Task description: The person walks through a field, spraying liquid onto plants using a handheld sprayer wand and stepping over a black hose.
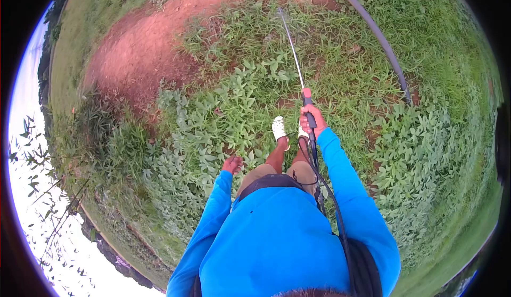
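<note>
My right hand [313, 120] is wrapped round the dark handle of a sprayer wand [296, 57], just below its red part. The thin metal lance slants forward over grass, and a faint whitish mist shows near its tip. From the handle a black hose [340, 222] runs back along my right side. My left hand [233, 164] hangs by my left thigh above leafy plants [234, 100], its fingers curled and nothing visible in them.
A thick grey pipe [372, 28] arches over the grass at the front right. Bare reddish soil [143, 46] lies ahead and to the left. My white shoes [279, 127] stand among low plants. Thin leafy branches [64, 212] show at the far left.
</note>
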{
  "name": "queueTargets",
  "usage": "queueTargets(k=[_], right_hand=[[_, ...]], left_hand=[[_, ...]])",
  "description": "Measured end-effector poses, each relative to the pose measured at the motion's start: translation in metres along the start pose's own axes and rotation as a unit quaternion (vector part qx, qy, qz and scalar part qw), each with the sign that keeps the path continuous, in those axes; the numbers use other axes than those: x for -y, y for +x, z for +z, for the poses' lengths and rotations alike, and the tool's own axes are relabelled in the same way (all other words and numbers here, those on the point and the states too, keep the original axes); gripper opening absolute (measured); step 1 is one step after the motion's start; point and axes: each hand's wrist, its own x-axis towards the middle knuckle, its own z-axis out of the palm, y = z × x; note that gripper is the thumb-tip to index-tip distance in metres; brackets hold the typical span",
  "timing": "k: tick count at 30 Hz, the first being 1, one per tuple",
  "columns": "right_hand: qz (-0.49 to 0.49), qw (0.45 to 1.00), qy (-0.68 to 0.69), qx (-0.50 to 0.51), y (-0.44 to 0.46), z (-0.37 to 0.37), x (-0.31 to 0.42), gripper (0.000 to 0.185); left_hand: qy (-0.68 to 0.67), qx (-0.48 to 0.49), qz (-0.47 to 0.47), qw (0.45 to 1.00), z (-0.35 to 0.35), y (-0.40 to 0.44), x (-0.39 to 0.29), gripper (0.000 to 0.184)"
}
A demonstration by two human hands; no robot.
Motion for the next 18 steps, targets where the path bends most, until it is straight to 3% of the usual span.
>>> queueTargets(k=[4,9,13,18], right_hand=[[0.042,0.997,0.038,0.052,-0.036,-0.009,-0.022,0.018],[0.003,0.997,0.075,0.017,-0.057,-0.026,-0.002,0.019],[-0.108,0.986,0.123,-0.038,-0.067,-0.038,0.030,0.020],[-0.197,0.963,0.179,-0.049,-0.106,-0.058,0.043,0.022]], left_hand=[[-0.015,-0.002,0.042,0.999,-0.003,0.018,-0.018,0.027],[-0.017,0.013,0.063,0.998,-0.003,0.040,-0.041,0.029],[-0.051,0.031,0.060,0.996,0.004,0.047,-0.053,0.025],[0.029,0.069,0.041,0.996,0.008,0.060,-0.055,0.027]])
